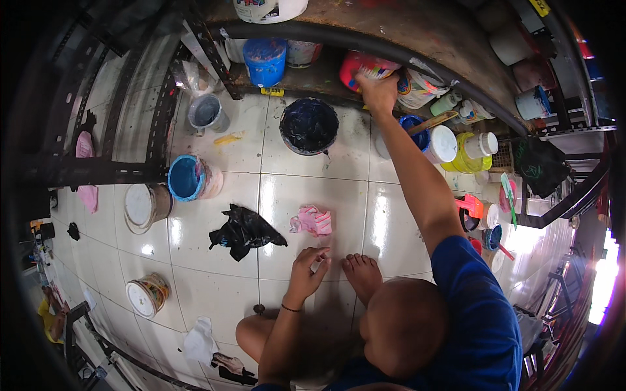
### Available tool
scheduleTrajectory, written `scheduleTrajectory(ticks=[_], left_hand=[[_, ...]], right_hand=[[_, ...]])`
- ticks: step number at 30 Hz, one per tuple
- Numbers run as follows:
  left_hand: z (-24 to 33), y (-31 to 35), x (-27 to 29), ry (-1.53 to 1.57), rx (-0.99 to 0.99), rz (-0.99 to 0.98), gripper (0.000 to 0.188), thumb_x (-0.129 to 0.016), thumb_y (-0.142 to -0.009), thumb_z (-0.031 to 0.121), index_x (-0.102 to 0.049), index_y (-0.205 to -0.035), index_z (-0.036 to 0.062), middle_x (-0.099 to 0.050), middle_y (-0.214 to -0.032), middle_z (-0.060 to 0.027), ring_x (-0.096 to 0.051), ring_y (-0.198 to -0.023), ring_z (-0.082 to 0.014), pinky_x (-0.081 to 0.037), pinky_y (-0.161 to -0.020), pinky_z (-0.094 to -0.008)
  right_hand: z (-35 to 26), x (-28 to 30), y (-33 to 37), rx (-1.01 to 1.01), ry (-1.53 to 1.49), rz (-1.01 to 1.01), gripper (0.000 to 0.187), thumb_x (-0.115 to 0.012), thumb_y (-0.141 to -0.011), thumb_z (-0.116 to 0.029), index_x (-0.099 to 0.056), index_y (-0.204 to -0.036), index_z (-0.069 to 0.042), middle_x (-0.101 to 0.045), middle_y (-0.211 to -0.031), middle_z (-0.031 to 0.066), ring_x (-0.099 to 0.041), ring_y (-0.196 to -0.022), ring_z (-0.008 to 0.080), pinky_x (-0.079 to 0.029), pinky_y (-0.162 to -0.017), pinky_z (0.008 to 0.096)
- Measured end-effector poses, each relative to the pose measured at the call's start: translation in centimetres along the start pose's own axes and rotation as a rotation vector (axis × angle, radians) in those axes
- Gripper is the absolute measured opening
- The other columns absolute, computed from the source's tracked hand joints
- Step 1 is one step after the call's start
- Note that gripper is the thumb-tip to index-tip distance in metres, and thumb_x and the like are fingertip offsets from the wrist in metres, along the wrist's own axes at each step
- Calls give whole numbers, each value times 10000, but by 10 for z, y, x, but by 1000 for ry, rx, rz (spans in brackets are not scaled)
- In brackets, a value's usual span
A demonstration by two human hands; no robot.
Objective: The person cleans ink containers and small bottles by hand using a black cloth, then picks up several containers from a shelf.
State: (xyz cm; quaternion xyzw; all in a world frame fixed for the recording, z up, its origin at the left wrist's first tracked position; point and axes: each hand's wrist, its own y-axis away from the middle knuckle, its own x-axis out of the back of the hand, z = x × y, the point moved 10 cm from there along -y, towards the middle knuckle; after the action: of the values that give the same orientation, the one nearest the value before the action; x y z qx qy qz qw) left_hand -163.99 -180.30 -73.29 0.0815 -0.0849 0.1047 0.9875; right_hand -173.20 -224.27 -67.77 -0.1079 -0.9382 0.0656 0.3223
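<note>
My right arm is stretched up to the lower shelf, where my right hand (378, 92) has its fingers round the near edge of a red tub (354, 68). Part of the tub is hidden behind the hand and the shelf edge. My left hand (308, 272) hangs above the floor near my bare foot, fingers loosely curled and apart, with nothing in it. Just beyond it lies a crumpled pink-and-white striped bag (312, 221). To its left is a crumpled black plastic bag (244, 232). Farther off stands a bucket of dark paint (309, 126).
A blue bucket (265, 63) and a white printed tub (418, 90) stand on the lower shelf. Left are a blue-rimmed bucket (186, 177), lidded white bucket (145, 206) and small lidded tub (147, 296). Several paint pots, including a yellow bucket (464, 154), line the right. Another person (52, 317) is far left.
</note>
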Motion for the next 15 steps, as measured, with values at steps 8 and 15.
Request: scheduleTrajectory(ticks=[8, 15], left_hand=[[5, 13, -7, -43, 27, -50, 264, -661, -850, 46, -657, -1110, -2, -635, -920, -121, -631, -789, -188, -490, -709, -290], [16, 23, -7, -61, -27, -30, 260, -665, -848, 53, -662, -1105, 15, -635, -896, -113, -616, -789, -207, -489, -691, -306]], right_hand=[[-37, 35, 60, 173, -108, -103, 888, -885, -592, -339, -405, -1230, 48, -581, -1183, 234, -586, -1104, 344, -459, -940, 395], [-45, 72, 99, 193, -104, -209, 864, -887, -592, -309, -410, -1226, 35, -583, -1165, 201, -586, -1090, 320, -459, -932, 381]])
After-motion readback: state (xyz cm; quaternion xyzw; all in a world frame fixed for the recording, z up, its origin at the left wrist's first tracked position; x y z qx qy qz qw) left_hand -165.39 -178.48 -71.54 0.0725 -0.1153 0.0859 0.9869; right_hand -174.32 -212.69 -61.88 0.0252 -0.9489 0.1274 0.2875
